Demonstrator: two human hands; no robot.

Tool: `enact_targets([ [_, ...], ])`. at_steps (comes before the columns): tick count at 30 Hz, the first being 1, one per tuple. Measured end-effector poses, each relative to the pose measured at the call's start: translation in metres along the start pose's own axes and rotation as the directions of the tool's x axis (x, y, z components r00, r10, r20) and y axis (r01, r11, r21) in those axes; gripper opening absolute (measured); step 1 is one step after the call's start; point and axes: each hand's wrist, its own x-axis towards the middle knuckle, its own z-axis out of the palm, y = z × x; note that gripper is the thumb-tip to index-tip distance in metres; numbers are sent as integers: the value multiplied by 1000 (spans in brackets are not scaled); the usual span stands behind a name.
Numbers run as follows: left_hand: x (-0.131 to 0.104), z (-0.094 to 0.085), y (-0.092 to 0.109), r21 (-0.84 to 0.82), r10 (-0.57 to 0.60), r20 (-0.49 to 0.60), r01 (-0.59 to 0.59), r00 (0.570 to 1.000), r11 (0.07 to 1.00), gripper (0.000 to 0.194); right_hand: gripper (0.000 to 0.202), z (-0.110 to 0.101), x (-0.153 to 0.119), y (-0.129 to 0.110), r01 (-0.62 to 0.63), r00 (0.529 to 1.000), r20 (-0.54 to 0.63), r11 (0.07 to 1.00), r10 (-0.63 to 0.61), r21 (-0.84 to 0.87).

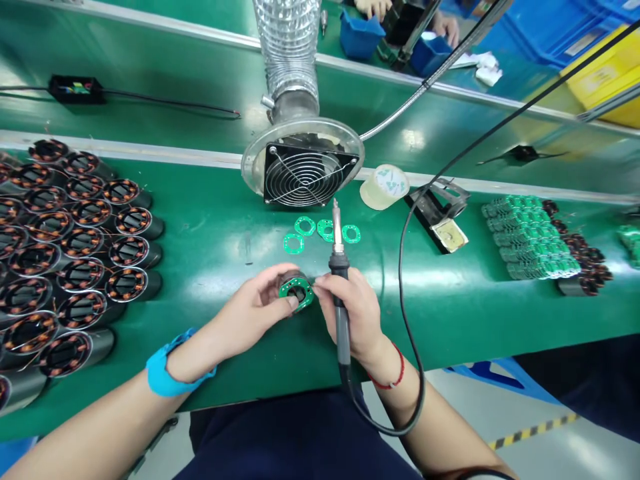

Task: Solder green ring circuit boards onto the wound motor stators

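My left hand (260,303) is closed round a small motor stator with a green ring-shaped circuit board (303,305) on its face, the thumb lying on the board. My right hand (355,310) holds a soldering iron (343,333) upright with its tip pointing away from me, while thumb and forefinger pinch beside the board's right edge. Whether a wire is between those fingertips is too small to tell. Beyond the hands, several loose green ring boards (293,243) lie flat on the green table (210,233).
Many wound stators in metal cylinders (127,285) fill the left side. A fume fan (305,175) hangs ahead. Behind right are a tape roll (384,187), an iron stand (440,207) and stacked green boards (533,240). The iron's cable loops over my right forearm. Another person's hands (445,28) show beyond the partition.
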Motion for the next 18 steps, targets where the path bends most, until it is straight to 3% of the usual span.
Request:
enact_targets([
  [1, -1, 1, -3, 176, 124, -88, -107, 988, 979, 41, 23, 1, 0, -2, -40, 999, 6, 999, 40, 13],
  [3, -3, 3, -10, 547, 441, -152, -296, 885, 783, 41, 25, 4, -1, -7, -243, 970, 37, 945, 241, 217],
  [4, -4, 3, -12, 680, 581, -121, -359, 805, 639, 41, 24, 6, -1, -11, -374, 925, 90, 846, 368, 381],
  [5, -5, 3, -14, 760, 683, -76, -401, 726, 512, 42, 24, 7, -1, -14, -487, 863, 172, 690, 475, 536],
  [6, -7, 3, -15, 795, 745, -48, -427, 665, 432, 42, 24, 7, -1, -16, -562, 797, 263, 510, 543, 652],
  [7, -8, 4, -15, 798, 764, -46, -436, 643, 415, 43, 24, 8, -1, -18, -599, 746, 339, 354, 573, 719],
  [8, -9, 4, -14, 775, 744, -69, -434, 665, 460, 45, 26, 8, -1, -18, -614, 716, 390, 255, 579, 747],
  [9, -9, 4, -12, 721, 688, -111, -418, 717, 552, 47, 28, 7, -1, -18, -617, 708, 406, 225, 578, 754],
  [10, -10, 5, -10, 636, 602, -160, -385, 782, 669, 49, 29, 6, -2, -17, -615, 717, 394, 256, 576, 746],
  [12, -8, 5, -5, 382, 378, -220, -277, 899, 882, 50, 30, 3, -3, -13, -596, 766, 322, 427, 556, 680],
  [14, -6, 4, -1, 111, 163, -188, -144, 969, 983, 43, 31, -1, -5, -8, -528, 837, 235, 617, 493, 584],
  [16, -3, 2, 3, -59, 15, -76, -19, 997, 998, 35, 37, -5, -5, -5, -417, 905, 160, 749, 393, 515],
  [18, -1, -1, 5, -123, -73, 38, 77, 997, 989, 33, 41, -8, -3, -4, -309, 951, 127, 823, 283, 476],
])
